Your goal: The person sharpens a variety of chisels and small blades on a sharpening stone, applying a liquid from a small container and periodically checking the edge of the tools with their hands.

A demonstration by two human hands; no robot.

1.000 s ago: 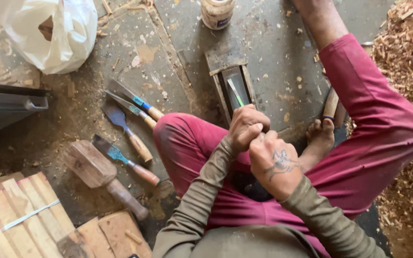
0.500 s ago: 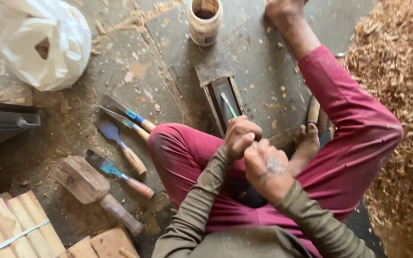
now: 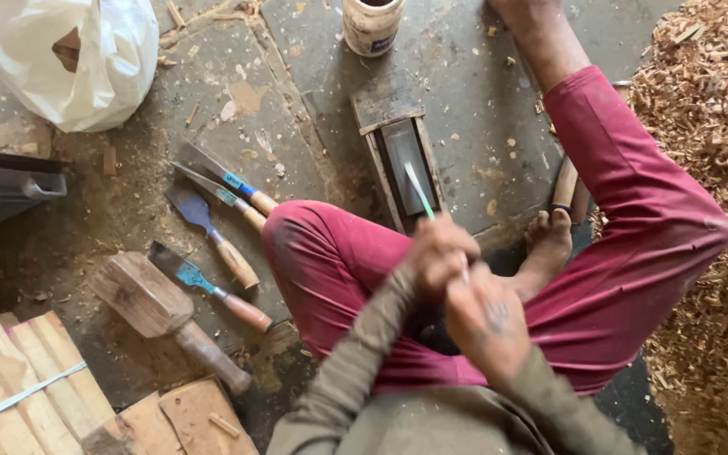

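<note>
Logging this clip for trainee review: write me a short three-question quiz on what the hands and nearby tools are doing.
1. True or false: both hands grip the thin blade tool over the sharpening stone box.
2. How many wooden-handled chisels lie on the floor left of the knee? A) two B) four C) six
3. Which striking tool lies beside them?

Key:
1. True: left hand and right hand close together on its handle.
2. B
3. The wooden mallet, near the bundled wood strips.
</note>
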